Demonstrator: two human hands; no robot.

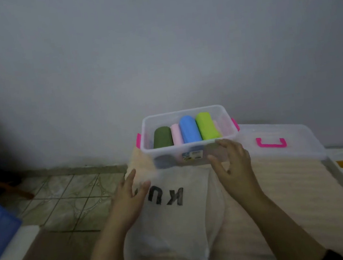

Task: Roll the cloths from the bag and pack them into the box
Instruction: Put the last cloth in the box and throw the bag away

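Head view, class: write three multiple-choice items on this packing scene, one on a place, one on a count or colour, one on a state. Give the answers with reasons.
1. Where does the lid lie?
A. on the box
B. right of the box
C. on the floor

2. What colour is the roll right of the blue roll?
A. lime green
B. red
C. black

3. What are the hands doing?
A. both open, holding nothing
B. gripping a roll
C. lifting the lid

Answers: 1 B, the lid lies flat beside the open box. 2 A, it is lime green. 3 A, the left hand and right hand show spread fingers over the bag.
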